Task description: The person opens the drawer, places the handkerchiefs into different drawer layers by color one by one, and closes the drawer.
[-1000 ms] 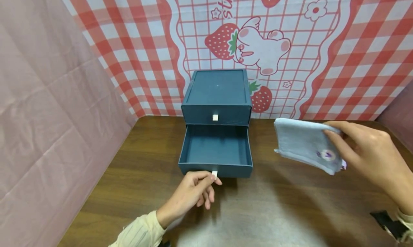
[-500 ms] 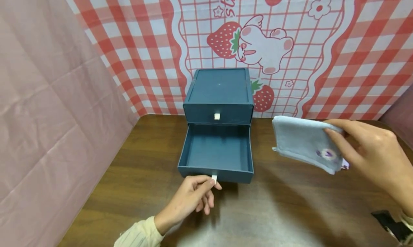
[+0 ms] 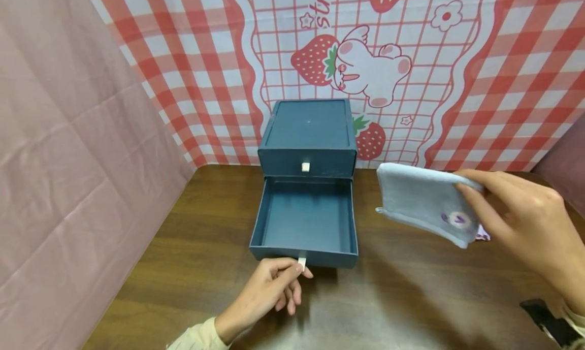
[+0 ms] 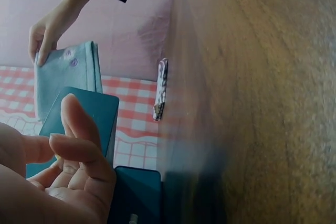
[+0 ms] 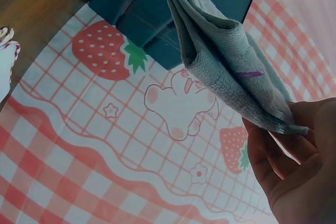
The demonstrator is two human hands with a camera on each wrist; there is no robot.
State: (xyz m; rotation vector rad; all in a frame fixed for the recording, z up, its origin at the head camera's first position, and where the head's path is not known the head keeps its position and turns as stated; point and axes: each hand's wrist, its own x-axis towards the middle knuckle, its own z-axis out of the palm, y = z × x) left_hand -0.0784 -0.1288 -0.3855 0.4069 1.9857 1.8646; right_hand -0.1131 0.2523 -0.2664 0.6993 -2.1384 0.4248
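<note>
A: What is the left hand [image 3: 269, 289] doing at the drawer box [image 3: 307, 136]?

B: It pinches the small white tab [image 3: 301, 262] on the front of the lower drawer [image 3: 304, 223] between thumb and forefinger, the other fingers curled under. That drawer stands pulled out from the box onto the desk [image 3: 192, 268], and its blue inside shows nothing in it. The upper drawer, with its own white tab [image 3: 305, 166], sits closed.

A: And the right hand [image 3: 525, 228]?

B: It holds a folded pale blue cloth [image 3: 425, 200] by its right end, fingers over the top and thumb beneath, up in the air to the right of the box. The cloth hangs clear of the desk and apart from the drawer; its free edge points toward the box. A small purple patch [image 3: 454, 219] shows near the gripped end. From the right wrist view the cloth [image 5: 226, 56] is seen edge-on, folded in layers.

A: Anything else near the box?

B: A small patterned piece [image 3: 482, 233] lies on the desk to the right of the box, mostly hidden by the cloth and hand. Behind the box hangs a red-checked backdrop [image 3: 457, 86] with strawberries and a rabbit; left of the box is pink fabric [image 3: 68, 162].
</note>
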